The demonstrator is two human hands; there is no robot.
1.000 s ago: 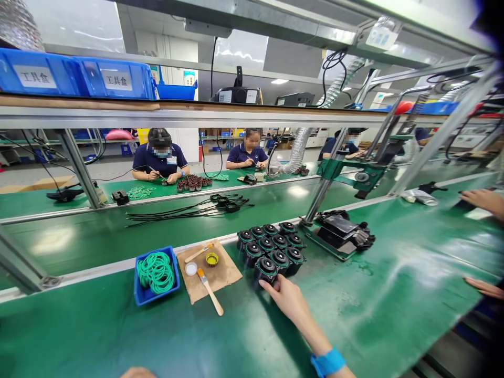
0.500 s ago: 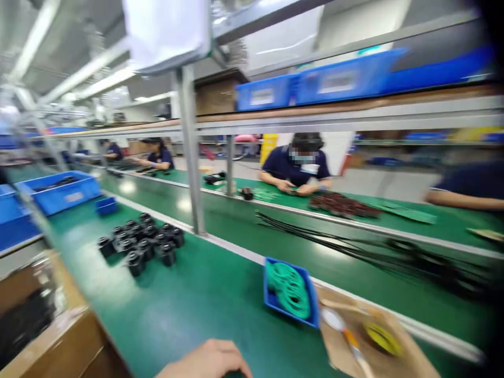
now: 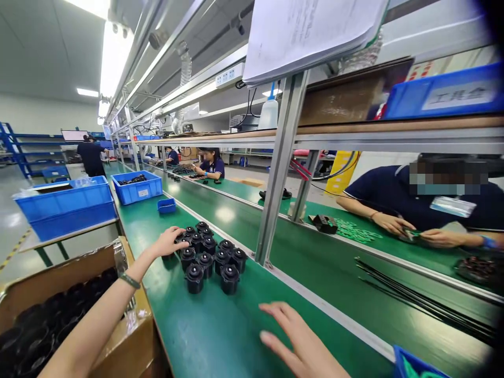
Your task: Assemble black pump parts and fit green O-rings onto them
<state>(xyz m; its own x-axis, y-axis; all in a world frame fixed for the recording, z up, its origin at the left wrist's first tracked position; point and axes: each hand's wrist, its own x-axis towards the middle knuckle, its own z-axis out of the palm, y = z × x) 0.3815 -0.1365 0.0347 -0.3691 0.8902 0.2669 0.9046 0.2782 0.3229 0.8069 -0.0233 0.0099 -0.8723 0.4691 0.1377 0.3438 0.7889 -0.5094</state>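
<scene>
My left hand (image 3: 170,242) reaches from the lower left, a dark bracelet on its wrist. Its fingers are apart at the near-left side of a group of black cylindrical housings (image 3: 205,260). Below the palm a housing is partly covered, and I see no firm grip on it. The housings stand upright, close together, each with a stepped round top and a pale centre. To the right of the group, my right hand (image 3: 297,338) hovers over the green bench top (image 3: 220,336) with fingers spread and nothing in them.
An open cardboard box (image 3: 137,325) of black parts stands at the left. Blue bins (image 3: 137,188) and a small blue tray (image 3: 166,206) lie beyond. A metal post (image 3: 281,173) rises beside the housings. Across the bench, a co-worker (image 3: 397,199) handles a small part. Another blue tray (image 3: 405,362) cuts the bottom edge.
The view has swung left, and the tray of green rings has slid to the bottom right edge. One hand showed at the bottom before; now both do, the left at the housings.
</scene>
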